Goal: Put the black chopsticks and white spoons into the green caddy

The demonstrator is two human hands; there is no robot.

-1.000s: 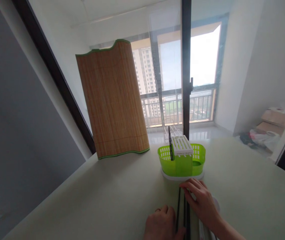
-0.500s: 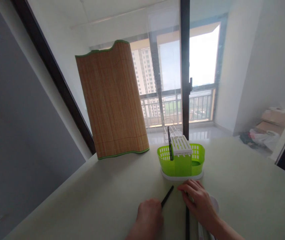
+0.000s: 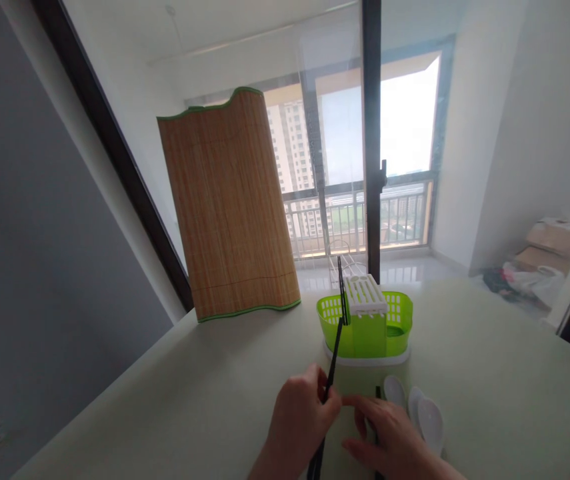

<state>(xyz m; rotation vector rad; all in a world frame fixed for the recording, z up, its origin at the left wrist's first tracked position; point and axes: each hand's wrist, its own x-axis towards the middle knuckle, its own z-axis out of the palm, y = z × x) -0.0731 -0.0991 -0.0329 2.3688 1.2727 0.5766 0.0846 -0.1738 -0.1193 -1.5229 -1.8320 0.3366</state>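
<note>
My left hand grips a black chopstick that slants up and away, its tip near the left compartment of the green cutlery holder. One black chopstick stands upright in that left compartment. A white slotted block sits at the holder's middle. My right hand rests flat on the table, fingers on more black chopsticks lying there. Several white spoons lie just right of that hand.
A bamboo mat stands upright at the table's far left edge. The pale table ends at a glass door with a dark frame. Boxes and bags lie on the floor at right.
My left hand has lifted one chopstick off the table and tilted it up toward the holder. My right hand slid back toward me, uncovering the white spoons.
</note>
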